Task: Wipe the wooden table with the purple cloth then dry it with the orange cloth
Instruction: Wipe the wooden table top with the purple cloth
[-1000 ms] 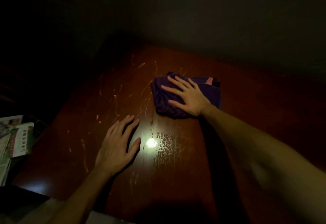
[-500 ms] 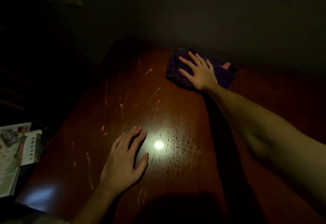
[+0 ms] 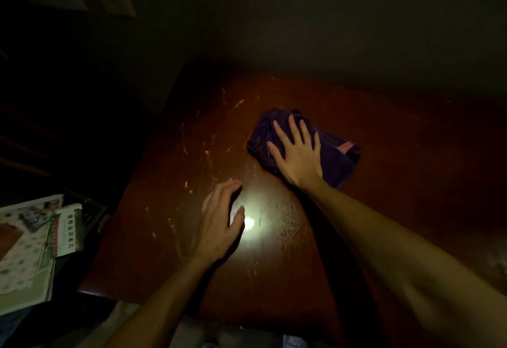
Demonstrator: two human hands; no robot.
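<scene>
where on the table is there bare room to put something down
Bare: the wooden table right of the purple cloth, and the near edge between the forearms. Crowded: the middle, with the right hand on the cloth and the left hand flat beside it.

There is only one view, from a wide-angle camera on the person's head. It looks forward and steeply down at the surface (image 3: 384,155), close enough that both forearms fill the lower frame. A dark wall fills the top, and papers (image 3: 33,249) lie at the left edge.
</scene>
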